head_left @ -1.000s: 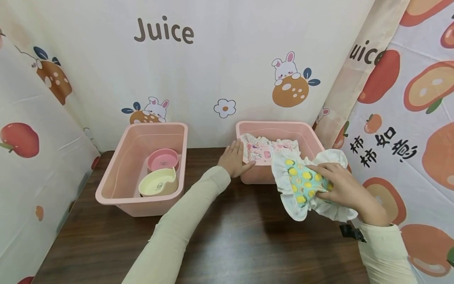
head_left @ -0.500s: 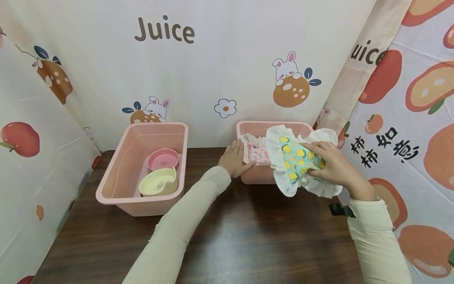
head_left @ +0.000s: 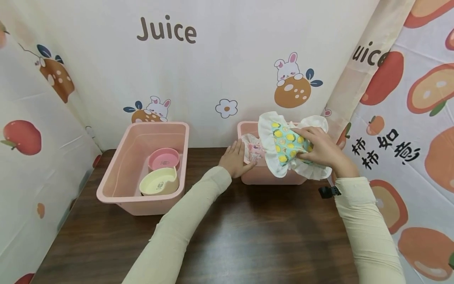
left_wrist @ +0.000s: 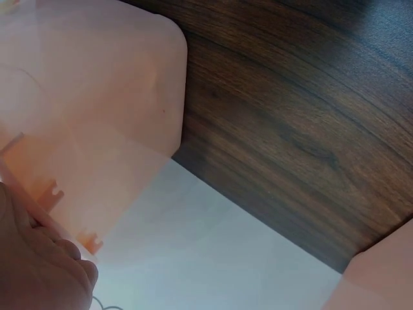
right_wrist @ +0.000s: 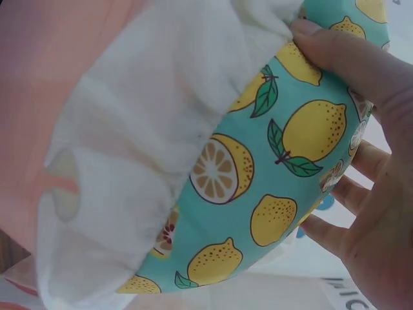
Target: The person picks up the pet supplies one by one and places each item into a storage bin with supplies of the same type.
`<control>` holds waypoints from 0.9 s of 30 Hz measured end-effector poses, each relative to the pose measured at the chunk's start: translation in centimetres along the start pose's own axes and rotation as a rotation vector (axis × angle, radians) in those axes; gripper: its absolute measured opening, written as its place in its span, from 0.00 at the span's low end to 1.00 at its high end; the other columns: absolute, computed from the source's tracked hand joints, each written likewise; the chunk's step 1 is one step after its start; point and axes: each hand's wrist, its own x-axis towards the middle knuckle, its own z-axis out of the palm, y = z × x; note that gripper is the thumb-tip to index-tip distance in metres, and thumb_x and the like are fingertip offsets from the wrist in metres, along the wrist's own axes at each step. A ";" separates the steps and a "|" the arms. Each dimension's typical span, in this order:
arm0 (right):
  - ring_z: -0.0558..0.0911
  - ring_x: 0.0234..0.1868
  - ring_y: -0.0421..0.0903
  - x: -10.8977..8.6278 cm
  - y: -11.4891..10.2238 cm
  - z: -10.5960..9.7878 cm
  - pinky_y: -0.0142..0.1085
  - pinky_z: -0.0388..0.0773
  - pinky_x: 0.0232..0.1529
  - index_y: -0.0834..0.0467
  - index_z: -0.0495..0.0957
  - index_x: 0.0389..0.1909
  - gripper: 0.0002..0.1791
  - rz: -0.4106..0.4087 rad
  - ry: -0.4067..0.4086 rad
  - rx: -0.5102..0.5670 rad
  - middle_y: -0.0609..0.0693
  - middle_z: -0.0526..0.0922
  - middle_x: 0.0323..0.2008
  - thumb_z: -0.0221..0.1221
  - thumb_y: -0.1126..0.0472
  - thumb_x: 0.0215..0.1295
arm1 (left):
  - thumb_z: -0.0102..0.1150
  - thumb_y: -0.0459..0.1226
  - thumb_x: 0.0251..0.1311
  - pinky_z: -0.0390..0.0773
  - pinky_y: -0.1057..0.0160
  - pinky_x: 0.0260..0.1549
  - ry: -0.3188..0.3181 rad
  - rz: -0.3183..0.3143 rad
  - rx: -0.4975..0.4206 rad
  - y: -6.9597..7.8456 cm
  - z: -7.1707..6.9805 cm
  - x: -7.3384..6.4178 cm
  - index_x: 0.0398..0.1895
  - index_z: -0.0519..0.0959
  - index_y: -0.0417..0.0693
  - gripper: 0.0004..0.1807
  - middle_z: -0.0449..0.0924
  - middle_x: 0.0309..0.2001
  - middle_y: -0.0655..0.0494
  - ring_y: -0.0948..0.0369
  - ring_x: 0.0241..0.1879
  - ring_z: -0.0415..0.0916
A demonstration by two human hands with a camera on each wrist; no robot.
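Observation:
My right hand [head_left: 320, 148] pinches a folded mint-green cloth with a lemon print and white ruffled edges [head_left: 287, 144], between thumb and fingers. It hangs over the right pink bin [head_left: 273, 175] and covers much of its opening. In the right wrist view the thumb lies on the near face of the lemon-print cloth [right_wrist: 303, 135], and fingers go behind it. A pink-print cloth with white ruffles [head_left: 254, 149] lies inside that bin, partly hidden. My left hand [head_left: 234, 159] rests on the bin's left rim, fingers extended and thumb out; the left wrist view shows only part of it.
A larger pink bin [head_left: 142, 200] stands on the left of the dark wooden table [head_left: 248, 236]. It holds a pink bowl [head_left: 163, 159] and a pale yellow bowl [head_left: 159, 182]. Printed curtains [head_left: 220, 59] close off the back and sides.
My right hand has carried the lemon-print cloth up and left, from the bin's front right side to over its opening. The pink-print cloth is more covered now. My left hand stays on the rim.

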 end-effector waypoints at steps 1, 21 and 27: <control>0.68 0.57 0.61 0.3 0.0 0.0 0.59 0.64 0.54 0.56 0.69 0.66 0.45 0.000 -0.004 -0.003 0.62 0.73 0.56 0.75 0.63 0.43 | 0.29 0.69 0.64 0.42 0.56 0.73 0.001 -0.003 -0.002 0.0 0.0 0.0 0.76 0.40 0.40 0.51 0.34 0.77 0.46 0.52 0.76 0.35; 0.67 0.58 0.63 5.9 2.5 3.3 0.59 0.61 0.60 0.55 0.64 0.70 0.46 0.092 -0.107 -0.105 0.64 0.72 0.56 0.72 0.55 0.48 | 0.28 0.69 0.64 0.40 0.57 0.73 -0.026 0.001 0.009 0.0 -0.3 0.0 0.76 0.40 0.40 0.51 0.33 0.77 0.47 0.52 0.76 0.33; 0.65 0.60 0.64 6.6 3.1 5.1 0.61 0.60 0.61 0.52 0.62 0.71 0.46 0.147 -0.154 -0.100 0.63 0.69 0.61 0.71 0.54 0.50 | 0.27 0.69 0.64 0.41 0.57 0.73 -0.017 0.007 0.004 0.0 -0.2 0.0 0.76 0.40 0.40 0.51 0.33 0.77 0.47 0.52 0.76 0.33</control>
